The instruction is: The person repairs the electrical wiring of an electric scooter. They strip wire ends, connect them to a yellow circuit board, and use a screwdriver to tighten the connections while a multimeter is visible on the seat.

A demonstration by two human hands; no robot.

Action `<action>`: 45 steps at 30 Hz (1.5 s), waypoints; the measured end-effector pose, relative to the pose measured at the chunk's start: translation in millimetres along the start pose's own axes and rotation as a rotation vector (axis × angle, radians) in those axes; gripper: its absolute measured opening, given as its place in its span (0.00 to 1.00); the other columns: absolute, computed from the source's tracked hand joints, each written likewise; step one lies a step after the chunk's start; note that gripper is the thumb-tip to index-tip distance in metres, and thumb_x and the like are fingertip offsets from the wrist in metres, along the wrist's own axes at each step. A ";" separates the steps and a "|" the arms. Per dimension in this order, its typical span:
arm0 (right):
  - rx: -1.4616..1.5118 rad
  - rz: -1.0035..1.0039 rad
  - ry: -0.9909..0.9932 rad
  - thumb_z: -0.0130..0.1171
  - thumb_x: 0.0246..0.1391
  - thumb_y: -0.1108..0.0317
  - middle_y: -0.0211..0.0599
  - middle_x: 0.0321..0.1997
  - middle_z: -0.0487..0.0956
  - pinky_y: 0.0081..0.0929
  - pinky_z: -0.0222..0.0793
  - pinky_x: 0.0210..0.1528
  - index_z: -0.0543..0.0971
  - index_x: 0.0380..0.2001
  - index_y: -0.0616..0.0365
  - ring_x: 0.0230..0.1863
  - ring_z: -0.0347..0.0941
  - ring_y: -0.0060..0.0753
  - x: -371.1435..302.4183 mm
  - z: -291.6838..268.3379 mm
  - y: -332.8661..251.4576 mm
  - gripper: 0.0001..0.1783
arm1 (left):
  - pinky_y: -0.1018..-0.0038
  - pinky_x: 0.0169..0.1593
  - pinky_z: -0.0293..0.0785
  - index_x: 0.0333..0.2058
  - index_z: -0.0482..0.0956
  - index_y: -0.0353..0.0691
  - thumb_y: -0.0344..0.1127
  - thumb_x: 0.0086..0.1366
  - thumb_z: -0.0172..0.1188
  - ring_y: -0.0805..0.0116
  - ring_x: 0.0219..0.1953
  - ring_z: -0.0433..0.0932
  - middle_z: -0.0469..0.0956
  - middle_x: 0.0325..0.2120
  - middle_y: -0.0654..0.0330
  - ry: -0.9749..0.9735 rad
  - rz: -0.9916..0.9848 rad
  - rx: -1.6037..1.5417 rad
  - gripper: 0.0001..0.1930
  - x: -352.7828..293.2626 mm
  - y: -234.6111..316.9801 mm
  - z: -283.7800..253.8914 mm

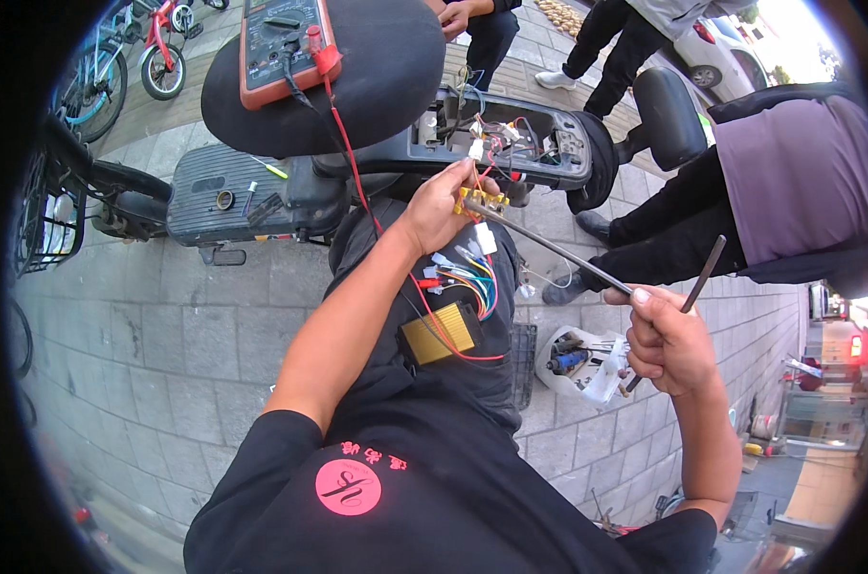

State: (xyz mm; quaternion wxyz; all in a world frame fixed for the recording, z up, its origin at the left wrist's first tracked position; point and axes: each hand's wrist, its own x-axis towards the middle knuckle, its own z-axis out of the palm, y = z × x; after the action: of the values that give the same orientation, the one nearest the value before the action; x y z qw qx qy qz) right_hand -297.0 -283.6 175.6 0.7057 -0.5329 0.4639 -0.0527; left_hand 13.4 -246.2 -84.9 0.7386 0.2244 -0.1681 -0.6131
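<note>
My left hand (438, 212) is closed around a small yellow block with metal terminals (492, 202), in front of the scooter's opened compartment. With my right hand (671, 337) I grip the crossbar of a T-handle wrench (568, 254). Its long shaft slants up to the left, and its tip meets the yellow block; whether it sits on a nut is too small to tell. A gold finned controller box (440, 334) lies on my lap. Its coloured wires and white connectors (468, 271) spread out above it. A white plug (485, 238) hangs just below the block.
A red-framed multimeter (288, 48) rests on the black scooter seat (377, 86), its red lead running down across my lap. Loose wires fill the compartment (558, 143). A white tool bag (587, 368) stands on the paving. People stand close by at the right.
</note>
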 end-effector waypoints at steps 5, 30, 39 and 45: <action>0.073 0.021 0.002 0.54 0.78 0.63 0.16 0.17 0.55 0.20 0.49 0.14 0.79 0.57 0.72 0.14 0.47 0.11 7.1 -3.8 5.7 0.20 | 0.53 0.60 0.79 0.39 0.72 0.45 0.48 0.88 0.44 0.59 0.48 0.84 0.81 0.37 0.57 0.015 0.000 -0.133 0.18 4.7 -4.5 16.5; -2.268 -1.103 0.328 0.74 0.55 0.63 0.32 0.34 0.76 0.43 0.70 0.42 0.84 0.49 0.52 0.39 0.76 0.37 -11.3 4.7 -46.9 0.19 | 0.46 0.62 0.78 0.37 0.75 0.44 0.52 0.89 0.40 0.46 0.60 0.81 0.76 0.33 0.63 -0.078 -0.005 -0.036 0.23 12.5 -7.3 1.4; -0.671 -0.688 -0.040 0.65 0.65 0.78 0.55 0.77 0.71 0.39 0.78 0.66 0.74 0.68 0.72 0.63 0.80 0.40 -41.2 -41.5 -16.5 0.29 | 0.46 0.63 0.77 0.37 0.76 0.45 0.52 0.89 0.40 0.46 0.61 0.80 0.77 0.33 0.62 -0.037 -0.015 -0.088 0.23 10.4 -10.5 3.0; -0.034 -1.187 0.591 0.57 0.73 0.81 0.58 0.75 0.71 0.27 0.86 0.50 0.67 0.74 0.73 0.54 0.86 0.38 25.4 11.6 60.1 0.29 | 0.47 0.63 0.76 0.37 0.76 0.45 0.51 0.89 0.39 0.46 0.61 0.80 0.78 0.33 0.61 -0.102 0.000 -0.133 0.23 12.6 -11.8 -7.3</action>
State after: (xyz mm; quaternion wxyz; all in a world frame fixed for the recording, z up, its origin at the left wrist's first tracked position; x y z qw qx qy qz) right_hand -299.7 -264.3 112.3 0.3913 -0.6721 0.2663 -0.5694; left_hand 9.8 -259.4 -97.7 0.7424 0.1432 -0.1646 -0.6334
